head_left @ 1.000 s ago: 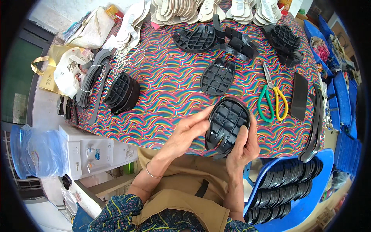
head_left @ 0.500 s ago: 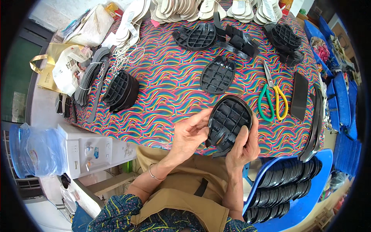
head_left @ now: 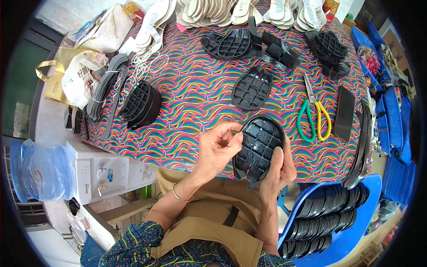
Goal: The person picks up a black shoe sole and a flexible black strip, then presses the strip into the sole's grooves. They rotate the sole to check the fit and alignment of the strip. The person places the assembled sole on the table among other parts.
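Note:
A black moulded heel piece (head_left: 259, 141) with a raised rim and a grid of ribs is held up over the table's front edge. My right hand (head_left: 280, 167) grips it by its right side, the thumb lying on the ribbed face. At its upper left rim, my left hand (head_left: 218, 147) is pinched closed with the fingertips against the edge. What sits between those fingertips is too small to make out. Loose black strip ends (head_left: 251, 183) hang at the lower end of the piece. Just beyond lies another ribbed heel piece (head_left: 252, 88) on the patterned tablecloth.
Scissors (head_left: 314, 113) with green and yellow handles and a dark flat slab (head_left: 344, 113) lie at right. Stacked heel pieces (head_left: 140, 105) stand left; pale insoles (head_left: 209, 12) line the back. A blue bin (head_left: 376, 189) of black parts sits lower right, a water dispenser (head_left: 102, 173) lower left.
The heel piece has shifted slightly left and down and its face is turned more toward me. My left fingers have moved from gripping its side to a pinch at the upper left rim.

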`<state>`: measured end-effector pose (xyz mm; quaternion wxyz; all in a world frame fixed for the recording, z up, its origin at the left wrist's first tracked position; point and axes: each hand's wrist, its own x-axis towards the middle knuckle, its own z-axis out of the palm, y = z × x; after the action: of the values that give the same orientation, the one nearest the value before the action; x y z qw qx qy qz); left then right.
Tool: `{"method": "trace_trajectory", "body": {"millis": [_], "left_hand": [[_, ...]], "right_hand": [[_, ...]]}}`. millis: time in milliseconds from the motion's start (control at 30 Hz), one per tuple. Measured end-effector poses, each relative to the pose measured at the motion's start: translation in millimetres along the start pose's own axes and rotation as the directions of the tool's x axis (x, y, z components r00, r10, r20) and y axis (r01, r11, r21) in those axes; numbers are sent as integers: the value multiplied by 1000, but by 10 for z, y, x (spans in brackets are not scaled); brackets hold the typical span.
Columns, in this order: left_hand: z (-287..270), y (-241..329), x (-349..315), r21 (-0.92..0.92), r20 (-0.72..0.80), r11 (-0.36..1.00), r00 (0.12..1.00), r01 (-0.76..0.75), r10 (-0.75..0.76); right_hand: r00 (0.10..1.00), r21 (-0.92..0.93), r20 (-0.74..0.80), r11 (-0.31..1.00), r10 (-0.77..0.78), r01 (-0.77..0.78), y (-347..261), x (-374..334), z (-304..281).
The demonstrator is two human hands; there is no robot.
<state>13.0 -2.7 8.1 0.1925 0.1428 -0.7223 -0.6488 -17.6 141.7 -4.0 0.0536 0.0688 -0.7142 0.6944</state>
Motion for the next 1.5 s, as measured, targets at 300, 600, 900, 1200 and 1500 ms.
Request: {"method": "trace_trajectory", "body": {"millis": [300,600,900,1200,1500], "left_hand": [[-155,211,191,295,87,956,995,12,-40],[-131,278,241,-19,250,973,943,231,-219],[-147,441,191,-281,322,912,925,298,-203],[-212,386,132,-260,398,900,888,350,-230],[-251,403,105,-239,493,872,827,426,-269]], "right_hand": [[989,81,109,990,103,-112,-40,-35,-17],[957,247,198,934,212,-258,-16,5,-2],[865,74,306,896,397,-437,-51,102,-134],[955,-129,294,989,-25,66,-230,301,-49],[887,-180,461,982,31,60,-319,514,-166]]}}
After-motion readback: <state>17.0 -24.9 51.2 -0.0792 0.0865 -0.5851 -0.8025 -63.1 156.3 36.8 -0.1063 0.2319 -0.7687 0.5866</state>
